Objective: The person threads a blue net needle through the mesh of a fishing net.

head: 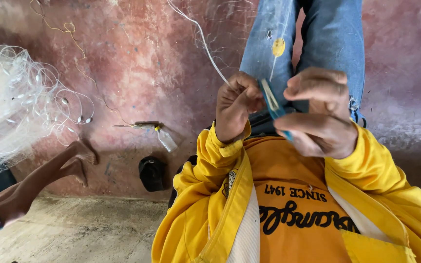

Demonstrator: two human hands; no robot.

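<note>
Left hand (237,104) fisted, centre frame, thumb and forefinger pinched. Right hand (317,114) beside it (slightly right), fingers curled inward. Both wrists bent, raised before the chest.

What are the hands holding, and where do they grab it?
Right hand grips a blue netting needle at its lower end; left hand pinches the white line.

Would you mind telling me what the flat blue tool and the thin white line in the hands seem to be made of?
Flat blue tool: likely plastic, smooth with an even colour. Thin white line: probably nylon monofilament, glossy, translucent and springy in its curve. The left hand pinches it.
</note>
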